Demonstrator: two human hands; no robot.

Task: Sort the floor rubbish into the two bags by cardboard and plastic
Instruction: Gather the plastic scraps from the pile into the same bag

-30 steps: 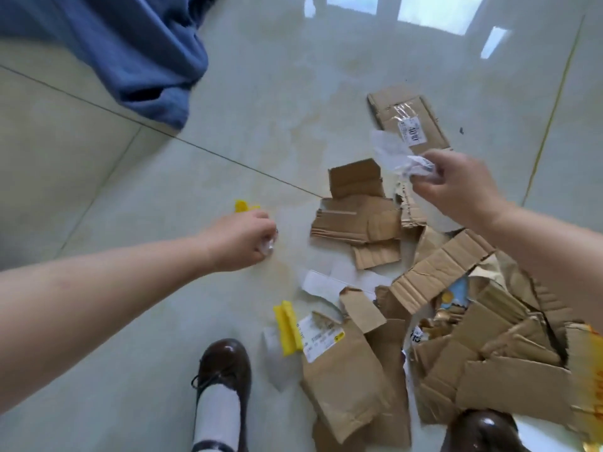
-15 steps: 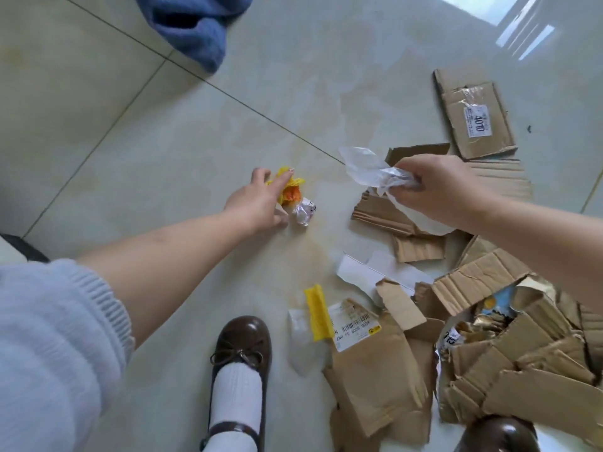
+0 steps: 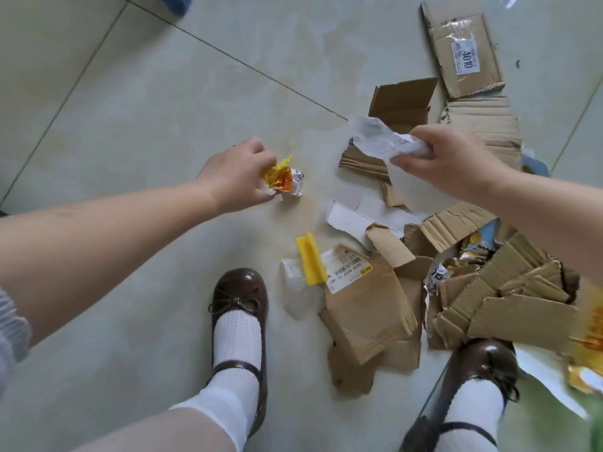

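Above the pale tiled floor [image 3: 137, 132], the left hand [image 3: 235, 177] is closed around a yellow-orange wrapper [image 3: 279, 177], while the right hand [image 3: 453, 161] grips crumpled white plastic [image 3: 381, 140] over scattered cardboard pieces [image 3: 483, 288].

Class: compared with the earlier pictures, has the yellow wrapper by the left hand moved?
Yes. The yellow wrapper, earlier on the floor near the tile joint, is now gripped in the left hand.
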